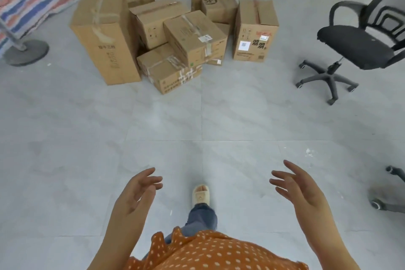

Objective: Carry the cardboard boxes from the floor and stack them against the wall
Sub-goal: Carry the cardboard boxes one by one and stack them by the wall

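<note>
Cluster of brown cardboard boxes (175, 37) sits on the grey tiled floor (197, 116), well ahead of the person. Tall upright box (105, 37) at cluster's left edge; black mesh office chair (359, 44) right of cluster. Left hand (138, 195) and right hand (300, 188): fingers spread, relaxed, holding nothing, well apart from the boxes.

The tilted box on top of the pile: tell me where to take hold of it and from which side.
Take the tilted box from the front with both hands, one grip on each side face, low near the bottom edges. It leans on the boxes beneath, so lifting it by the taped top would probably tip it. Both hands are free.
</note>
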Available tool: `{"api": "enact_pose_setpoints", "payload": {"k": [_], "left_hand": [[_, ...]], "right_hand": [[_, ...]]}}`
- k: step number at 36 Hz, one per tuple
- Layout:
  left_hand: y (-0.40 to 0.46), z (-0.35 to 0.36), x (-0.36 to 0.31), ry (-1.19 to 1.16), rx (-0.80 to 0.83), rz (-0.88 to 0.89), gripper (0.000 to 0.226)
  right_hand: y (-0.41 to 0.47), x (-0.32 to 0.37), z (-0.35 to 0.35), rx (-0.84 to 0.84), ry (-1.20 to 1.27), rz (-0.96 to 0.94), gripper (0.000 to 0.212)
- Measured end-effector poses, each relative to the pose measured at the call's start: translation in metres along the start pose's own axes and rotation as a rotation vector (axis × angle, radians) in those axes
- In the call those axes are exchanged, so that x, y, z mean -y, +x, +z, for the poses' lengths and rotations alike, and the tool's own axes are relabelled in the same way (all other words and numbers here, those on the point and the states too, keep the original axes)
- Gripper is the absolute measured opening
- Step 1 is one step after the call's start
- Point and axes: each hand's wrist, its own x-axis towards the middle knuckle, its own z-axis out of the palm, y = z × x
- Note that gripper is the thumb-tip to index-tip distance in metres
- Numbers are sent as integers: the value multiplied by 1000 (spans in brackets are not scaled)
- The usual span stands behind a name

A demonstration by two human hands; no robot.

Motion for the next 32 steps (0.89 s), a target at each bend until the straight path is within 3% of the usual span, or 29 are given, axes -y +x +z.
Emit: {"api": "enact_pose_setpoints", "payload": {"k": [5,6,8,14,21,24,26,28,29,31,32], "left_hand": [[105,27,-58,-14,22,31,24],[123,32,-69,-9,33,35,25],[157,44,-90,11,60,42,28],[245,81,-125,5,60,13,25],[357,144,-153,15,-17,-25,32],[409,182,-175,-6,-54,-8,29],[442,208,-196,-43,-77,-6,30],[476,234,-219,-71,-88,-7,35],[492,246,-231,-73,-86,-3,35],[524,270,-249,-49,-84,14,32],[538,280,-256,-34,-85,19,30]], "right_hand": [[93,48,8,-85,81,-37,23],[109,59,10,-84,89,-42,30],[139,70,13,-80,75,-43,68],[230,86,24,-102,111,-3,95],[373,107,21,-38,79,-4,73],[450,118,11,14,54,-12,23],[501,136,3,36,52,-31,20],[552,159,-5,49,40,-75,43],[577,170,-9,59,22,-86,44],[627,187,-16,81,-10,-100,24],[651,193,-19,104,-30,-118,24]]}}
